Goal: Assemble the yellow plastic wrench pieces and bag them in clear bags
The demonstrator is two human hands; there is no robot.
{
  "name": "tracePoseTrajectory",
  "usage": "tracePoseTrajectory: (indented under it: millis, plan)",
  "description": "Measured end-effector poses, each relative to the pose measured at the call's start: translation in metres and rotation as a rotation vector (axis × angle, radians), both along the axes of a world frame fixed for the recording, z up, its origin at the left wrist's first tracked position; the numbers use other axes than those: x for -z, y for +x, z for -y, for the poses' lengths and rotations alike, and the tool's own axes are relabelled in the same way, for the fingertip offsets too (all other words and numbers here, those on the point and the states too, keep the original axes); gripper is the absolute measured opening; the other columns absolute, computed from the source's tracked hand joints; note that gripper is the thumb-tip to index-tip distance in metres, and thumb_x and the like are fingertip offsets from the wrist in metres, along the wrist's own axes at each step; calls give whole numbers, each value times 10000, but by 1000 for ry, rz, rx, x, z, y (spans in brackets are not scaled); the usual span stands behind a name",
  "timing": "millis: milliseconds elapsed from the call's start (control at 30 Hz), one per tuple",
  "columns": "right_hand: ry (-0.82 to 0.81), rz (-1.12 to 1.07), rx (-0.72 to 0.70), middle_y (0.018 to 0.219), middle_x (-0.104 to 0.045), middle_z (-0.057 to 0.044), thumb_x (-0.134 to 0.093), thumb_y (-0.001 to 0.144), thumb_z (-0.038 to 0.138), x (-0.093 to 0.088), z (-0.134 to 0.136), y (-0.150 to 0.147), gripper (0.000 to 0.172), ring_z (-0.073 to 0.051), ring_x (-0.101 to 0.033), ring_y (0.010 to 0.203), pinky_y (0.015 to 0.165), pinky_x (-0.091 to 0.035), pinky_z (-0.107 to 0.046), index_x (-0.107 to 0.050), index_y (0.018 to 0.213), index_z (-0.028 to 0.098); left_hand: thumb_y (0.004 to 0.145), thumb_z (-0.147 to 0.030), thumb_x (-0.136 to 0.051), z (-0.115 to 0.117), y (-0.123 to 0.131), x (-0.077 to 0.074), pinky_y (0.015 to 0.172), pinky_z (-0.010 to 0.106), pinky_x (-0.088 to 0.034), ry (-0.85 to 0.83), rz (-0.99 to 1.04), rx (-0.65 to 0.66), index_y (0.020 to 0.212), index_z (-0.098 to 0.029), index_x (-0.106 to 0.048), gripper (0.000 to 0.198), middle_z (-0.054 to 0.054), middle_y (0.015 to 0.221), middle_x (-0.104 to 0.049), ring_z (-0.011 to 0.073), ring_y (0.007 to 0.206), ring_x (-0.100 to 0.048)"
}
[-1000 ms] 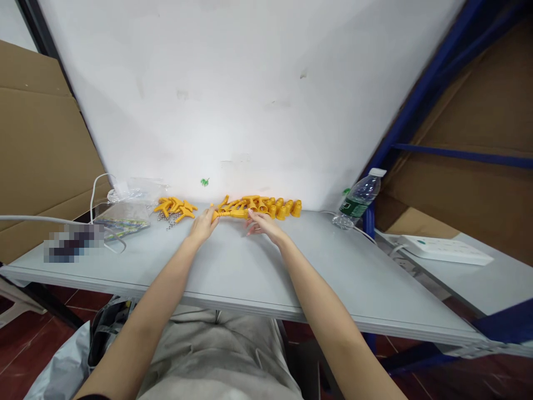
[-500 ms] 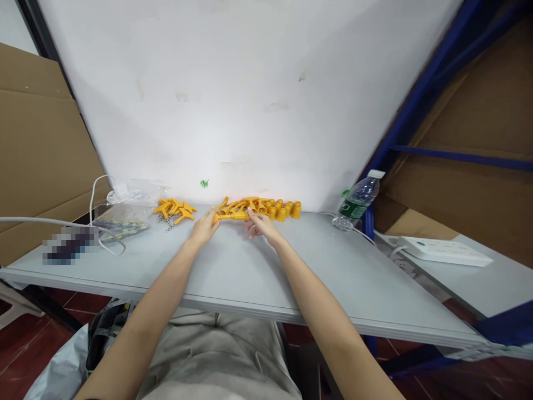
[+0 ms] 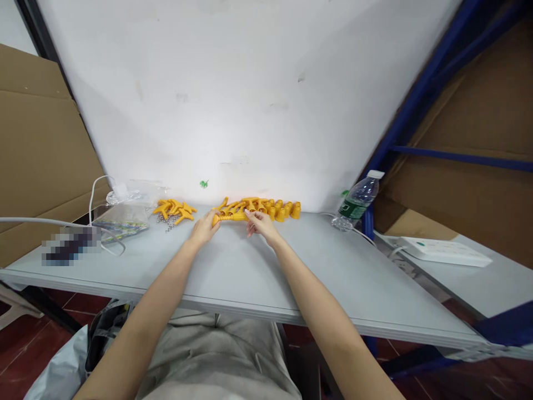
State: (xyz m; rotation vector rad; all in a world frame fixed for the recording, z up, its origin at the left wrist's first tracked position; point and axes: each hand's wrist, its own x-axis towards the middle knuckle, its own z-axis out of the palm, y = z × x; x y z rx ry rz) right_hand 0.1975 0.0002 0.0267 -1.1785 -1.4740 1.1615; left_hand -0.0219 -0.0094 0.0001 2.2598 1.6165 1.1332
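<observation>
Between my hands lies a yellow ribbed plastic piece [image 3: 231, 217], stretched sideways above the grey table. My left hand [image 3: 204, 228] is closed on its left end. The fingers of my right hand [image 3: 260, 224] pinch its right end. Just behind it, several yellow cup-shaped pieces [image 3: 283, 210] stand in rows, with yellow branched pieces [image 3: 250, 201] lying at their left. Off to the left is a pile of yellow forked pieces [image 3: 175, 209] with small metal chains [image 3: 169, 222] beside it.
A clear water bottle [image 3: 358, 201] leans at the right by a blue post. Plastic bags [image 3: 125, 219], a white cable [image 3: 92, 200] and a blurred dark object [image 3: 70, 246] are at the left. A white power strip [image 3: 443, 251] lies on a right-hand surface. The white wall [image 3: 250, 111] rises behind.
Both hands keep their hold on the yellow ribbed piece. My right fingers have shifted very slightly; everything else looks the same.
</observation>
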Motion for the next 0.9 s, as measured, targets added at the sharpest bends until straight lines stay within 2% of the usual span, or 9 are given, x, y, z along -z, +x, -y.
tracePoseTrajectory:
  millis: [67, 133, 200, 300, 467, 600, 767, 900]
  plan:
    - [21, -22, -52, 737, -683, -17, -697, 728, 598, 0, -1, 3, 444, -108, -605, 483, 512, -510, -244, -597, 879, 192, 874, -244, -509, -1, -1, 1, 827, 349, -479, 14, -14, -15, 1144, -231, -536, 271, 67, 1100, -665, 222, 901, -635]
    - [81, -67, -138, 928, -690, -24, -767, 682, 516, 0, -2, 8, 516, -112, -643, 592, 624, -564, -281, -608, 1080, 228, 880, -251, -500, 0, -1, 0, 789, 336, -476, 17, -25, -27, 1152, -225, -535, 275, 62, 1075, -669, 210, 837, -634]
    - [146, -104, -203, 983, -669, -18, -799, 645, 465, 1, -3, 11, 594, -119, -651, 658, 707, -582, -321, -592, 1159, 250, 882, -255, -498, 1, -1, -1, 758, 324, -468, 12, -33, -30, 1158, -220, -536, 281, 55, 1056, -673, 202, 799, -629]
    - [169, -107, -194, 874, -669, -16, -789, 639, 488, 3, -5, 12, 552, -132, -634, 629, 715, -584, -361, -610, 1083, 213, 873, -249, -516, 3, 0, -3, 740, 308, -454, 11, -34, -37, 1153, -227, -547, 283, 42, 1045, -679, 197, 801, -628]
    - [127, -74, -111, 647, -640, 4, -750, 644, 592, 6, -5, 6, 513, -139, -598, 515, 594, -554, -325, -580, 907, 185, 857, -217, -535, 3, 1, -3, 764, 302, -451, 43, -24, -48, 1130, -228, -556, 274, 40, 1071, -682, 201, 861, -636]
    - [107, -76, -78, 560, -591, 21, -709, 640, 672, 6, -5, 1, 537, -141, -577, 478, 530, -531, -298, -564, 816, 186, 856, -220, -538, 2, 2, -2, 800, 321, -459, 54, -21, -43, 1116, -228, -550, 259, 49, 1107, -674, 215, 920, -634]
    - [70, -39, -68, 656, -642, -6, -685, 698, 650, 5, -5, 0, 505, -125, -591, 500, 567, -542, -288, -587, 856, 179, 856, -245, -551, 1, 2, -1, 819, 331, -467, 49, 11, -25, 1101, -236, -533, 246, 45, 1121, -662, 222, 978, -624]
    - [90, -4, -110, 916, -683, -52, -670, 780, 539, 5, -6, 7, 487, -132, -653, 624, 697, -566, -330, -622, 1115, 187, 871, -298, -544, 1, 1, -1, 830, 337, -465, 30, 37, -25, 1101, -233, -523, 240, 50, 1119, -660, 222, 972, -622]
